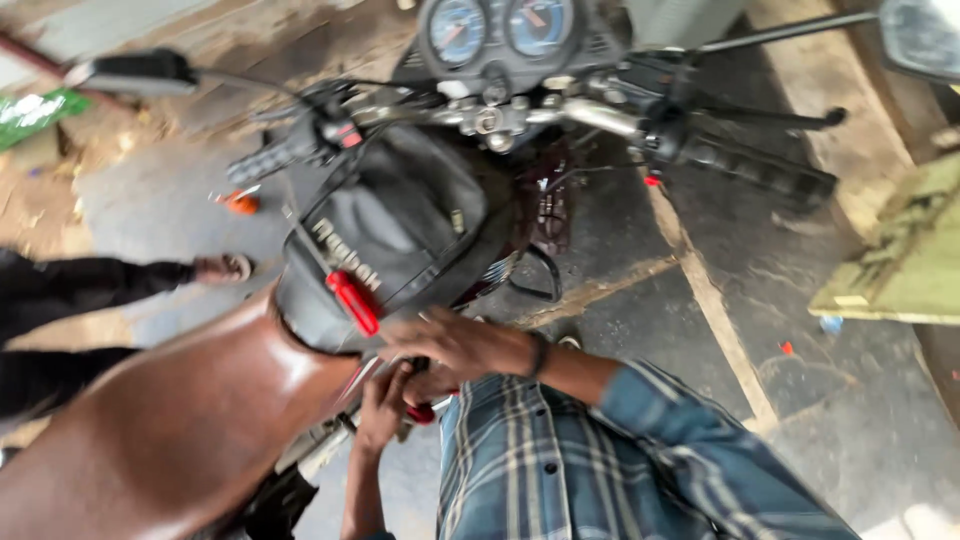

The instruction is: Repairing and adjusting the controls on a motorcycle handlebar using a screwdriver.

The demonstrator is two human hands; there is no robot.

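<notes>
the checked sleeve (600, 460) is best kept clear while the right hand (455, 345) lies flat, fingers spread, on the tank cover (400, 240) and the left hand (385, 400) is curled round a red-handled tool (420, 412), though what's pinched can't really be told.

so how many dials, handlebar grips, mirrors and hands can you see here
dials: 2 (left, right)
handlebar grips: 2 (left, right)
mirrors: 2 (left, right)
hands: 2 (left hand, right hand)
total: 8
</notes>
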